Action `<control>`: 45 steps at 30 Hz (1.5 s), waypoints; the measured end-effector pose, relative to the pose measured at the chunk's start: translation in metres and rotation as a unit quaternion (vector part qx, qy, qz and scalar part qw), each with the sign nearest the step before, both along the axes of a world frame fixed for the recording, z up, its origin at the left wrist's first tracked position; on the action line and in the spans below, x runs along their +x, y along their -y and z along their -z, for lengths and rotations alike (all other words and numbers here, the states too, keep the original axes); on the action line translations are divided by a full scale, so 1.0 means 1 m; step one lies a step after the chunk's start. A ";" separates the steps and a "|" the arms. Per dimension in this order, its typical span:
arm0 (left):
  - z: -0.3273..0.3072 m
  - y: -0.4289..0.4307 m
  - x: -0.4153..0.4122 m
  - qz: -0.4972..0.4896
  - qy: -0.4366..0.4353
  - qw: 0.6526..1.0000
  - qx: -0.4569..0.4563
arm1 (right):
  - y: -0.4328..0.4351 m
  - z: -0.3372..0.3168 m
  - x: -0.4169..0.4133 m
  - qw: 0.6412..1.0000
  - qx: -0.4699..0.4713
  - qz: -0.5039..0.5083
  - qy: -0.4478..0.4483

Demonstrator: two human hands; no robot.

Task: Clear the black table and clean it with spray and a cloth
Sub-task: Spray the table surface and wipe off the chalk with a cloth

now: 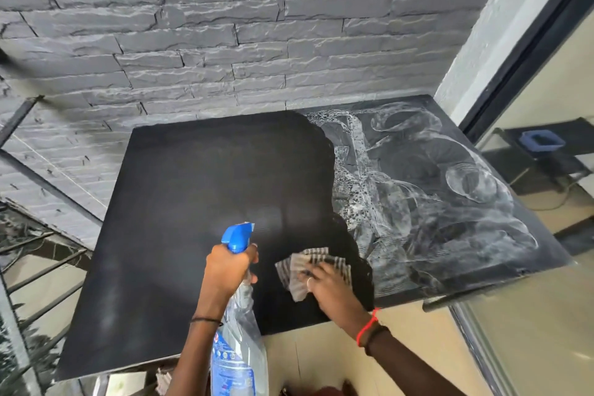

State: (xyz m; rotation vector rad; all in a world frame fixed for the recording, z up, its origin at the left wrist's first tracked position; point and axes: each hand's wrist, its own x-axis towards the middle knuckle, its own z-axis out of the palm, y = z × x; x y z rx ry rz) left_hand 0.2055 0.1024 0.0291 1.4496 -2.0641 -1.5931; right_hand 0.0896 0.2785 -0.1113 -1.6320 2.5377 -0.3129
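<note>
The black table (193,190) fills the middle of the view, with nothing standing on it. Its right part is covered in whitish smear marks (434,196); the left part is dark and matte. My left hand (229,268) grips the neck of a clear spray bottle (239,347) with a blue trigger head (238,236), nozzle pointing over the table, a faint mist in front of it. My right hand (324,283) presses a striped grey cloth (305,267) flat on the table near the front edge, at the border of the smeared area.
A grey stone-brick wall (225,26) stands behind the table. A glass pane with a dark frame (546,42) is on the right. Metal railing bars (48,267) run on the left. Beige floor (401,347) lies below the front edge.
</note>
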 end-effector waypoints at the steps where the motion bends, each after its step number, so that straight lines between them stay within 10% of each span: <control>1: 0.001 -0.004 -0.002 0.006 0.002 1.000 0.002 | -0.004 0.003 0.010 1.000 0.003 -0.018 -0.010; 16: 0.013 -0.078 -0.069 0.081 0.013 0.997 0.010 | -0.204 0.044 -0.100 0.974 -0.052 0.199 -0.100; 45: 0.009 -0.216 -0.142 0.195 0.045 0.980 -0.009 | -0.199 0.033 -0.094 0.978 -0.025 0.205 -0.020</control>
